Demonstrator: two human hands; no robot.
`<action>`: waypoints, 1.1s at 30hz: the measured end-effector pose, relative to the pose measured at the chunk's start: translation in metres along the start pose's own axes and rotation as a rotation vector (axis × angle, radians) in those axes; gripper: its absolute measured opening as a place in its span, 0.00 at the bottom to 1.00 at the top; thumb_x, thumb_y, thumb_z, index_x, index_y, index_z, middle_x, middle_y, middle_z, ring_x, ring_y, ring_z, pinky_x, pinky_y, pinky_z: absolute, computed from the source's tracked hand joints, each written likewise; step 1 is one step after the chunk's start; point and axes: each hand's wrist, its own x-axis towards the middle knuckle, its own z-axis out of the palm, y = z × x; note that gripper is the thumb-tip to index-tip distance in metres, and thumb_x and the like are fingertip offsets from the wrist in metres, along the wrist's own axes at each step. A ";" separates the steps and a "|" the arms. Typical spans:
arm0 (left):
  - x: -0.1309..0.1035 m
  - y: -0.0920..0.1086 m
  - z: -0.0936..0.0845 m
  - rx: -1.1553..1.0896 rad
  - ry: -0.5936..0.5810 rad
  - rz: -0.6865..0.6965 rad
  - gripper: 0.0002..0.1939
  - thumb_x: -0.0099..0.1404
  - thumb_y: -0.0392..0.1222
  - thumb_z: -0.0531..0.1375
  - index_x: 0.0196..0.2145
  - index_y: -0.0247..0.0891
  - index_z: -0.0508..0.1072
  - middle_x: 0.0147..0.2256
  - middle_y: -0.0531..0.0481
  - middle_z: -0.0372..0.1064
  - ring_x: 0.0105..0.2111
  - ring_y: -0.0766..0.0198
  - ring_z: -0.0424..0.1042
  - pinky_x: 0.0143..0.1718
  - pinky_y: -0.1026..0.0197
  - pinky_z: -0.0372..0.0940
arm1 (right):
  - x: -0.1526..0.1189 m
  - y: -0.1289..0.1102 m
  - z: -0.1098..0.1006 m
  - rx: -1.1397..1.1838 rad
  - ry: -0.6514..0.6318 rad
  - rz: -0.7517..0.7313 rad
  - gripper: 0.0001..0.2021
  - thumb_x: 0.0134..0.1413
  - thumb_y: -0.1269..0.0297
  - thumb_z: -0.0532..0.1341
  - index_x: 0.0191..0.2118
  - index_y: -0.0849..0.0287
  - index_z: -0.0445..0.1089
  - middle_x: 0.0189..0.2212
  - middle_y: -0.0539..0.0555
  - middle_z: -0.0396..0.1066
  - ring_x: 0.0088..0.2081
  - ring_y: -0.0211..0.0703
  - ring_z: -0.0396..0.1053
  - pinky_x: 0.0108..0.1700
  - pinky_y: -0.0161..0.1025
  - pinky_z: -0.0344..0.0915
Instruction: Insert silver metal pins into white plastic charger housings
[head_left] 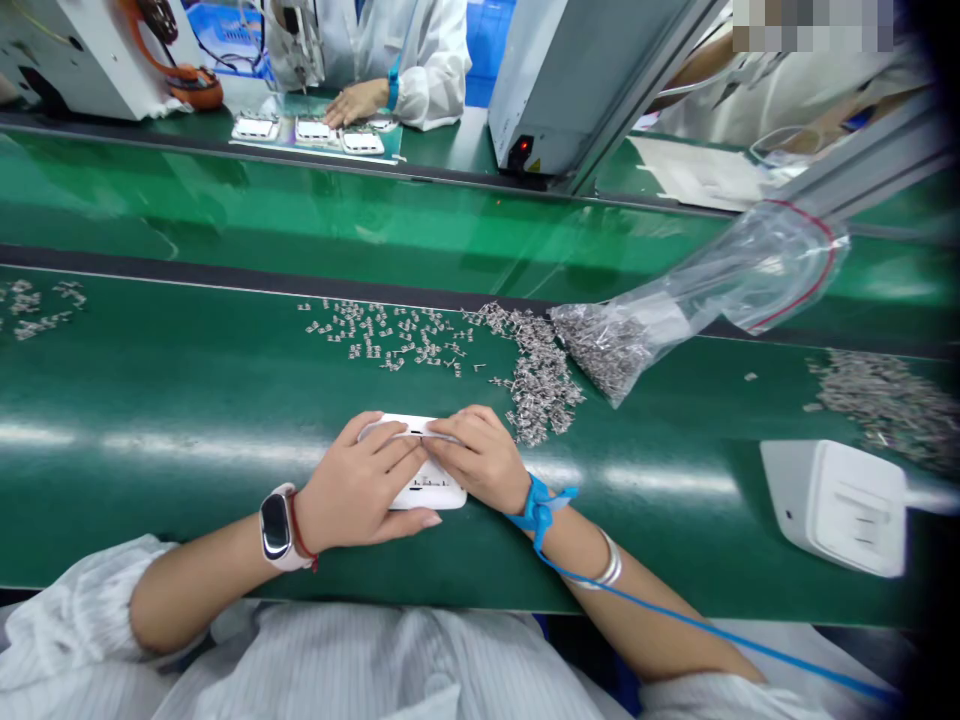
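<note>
A white plastic housing (442, 493) lies on the green table in front of me, with small metal parts showing inside it. My left hand (364, 480) is on its left side, fingers bent over the top edge and thumb along the lower side. From the right, my right hand (480, 455) presses its closed fingers on the top edge, near the left fingertips. Both hands hold the housing. Small metal pieces (544, 385) are heaped beyond my right hand, and loose ones (371, 330) are scattered behind the housing.
A clear bag of metal pieces (611, 345) leans at the back. On the right stand a white plug-shaped housing (847, 510) and another metal heap (885, 400). Across the green divider (300, 205), a co-worker's hand (358, 103) rests by white parts. A blue cord (675, 620) trails from my right wrist.
</note>
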 end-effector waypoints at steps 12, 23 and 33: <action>0.000 -0.001 0.002 0.036 -0.054 0.038 0.26 0.64 0.57 0.47 0.40 0.31 0.70 0.41 0.41 0.71 0.45 0.51 0.65 0.50 0.47 0.54 | 0.003 -0.004 -0.001 -0.033 -0.052 0.074 0.06 0.56 0.69 0.55 0.35 0.57 0.69 0.37 0.55 0.72 0.37 0.41 0.66 0.41 0.42 0.60; -0.003 -0.002 0.009 -0.053 -0.050 0.256 0.13 0.65 0.45 0.51 0.39 0.33 0.69 0.32 0.48 0.72 0.36 0.62 0.70 0.49 0.53 0.57 | 0.008 -0.011 0.002 0.096 -0.082 0.346 0.13 0.57 0.65 0.53 0.47 0.59 0.64 0.39 0.57 0.71 0.41 0.46 0.66 0.45 0.47 0.61; -0.108 -0.045 -0.045 0.263 0.078 -0.284 0.09 0.63 0.39 0.54 0.40 0.38 0.71 0.38 0.50 0.72 0.40 0.53 0.70 0.43 0.44 0.59 | -0.095 0.035 -0.092 -0.429 0.279 0.854 0.22 0.52 0.55 0.57 0.49 0.64 0.64 0.46 0.64 0.64 0.50 0.54 0.62 0.51 0.53 0.60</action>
